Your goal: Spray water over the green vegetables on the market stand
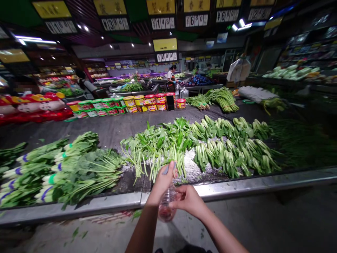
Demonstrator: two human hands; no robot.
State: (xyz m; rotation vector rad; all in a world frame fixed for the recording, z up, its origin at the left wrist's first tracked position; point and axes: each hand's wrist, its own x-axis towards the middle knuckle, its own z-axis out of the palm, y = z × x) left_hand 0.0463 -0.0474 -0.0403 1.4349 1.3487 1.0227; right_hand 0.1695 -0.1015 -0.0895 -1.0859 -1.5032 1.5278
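Along the front edge of a market vegetable counter [79, 208], a left hand [164, 179] is closed around the upper part of a clear plastic spray bottle [166, 203], with a grey nozzle [170, 167] showing above the hand. The bottle hangs just over the steel edge, with a little reddish liquid at its base, so its low position keeps it close to the produce without resting on it. A right hand [188, 200] curves in beside the bottle, its fingers [179, 197] at or very near the plastic; whether they clamp it or only steady it, I cannot tell. Just beyond the hands, long-stemmed leafy greens [160, 149] and pak choi [231, 151] lie on a perforated metal sheet [192, 172], their stems mostly set toward the shopper's side, which seems meant to show them neatly and let water drain. Banded bunches of greens [55, 172] sit to the left. Farther back, a row of lidded tubs [126, 103] lines the counter, a phone [170, 102] stands against them, and a person in an apron [171, 75] works at the far stall under hanging price signs [163, 23].
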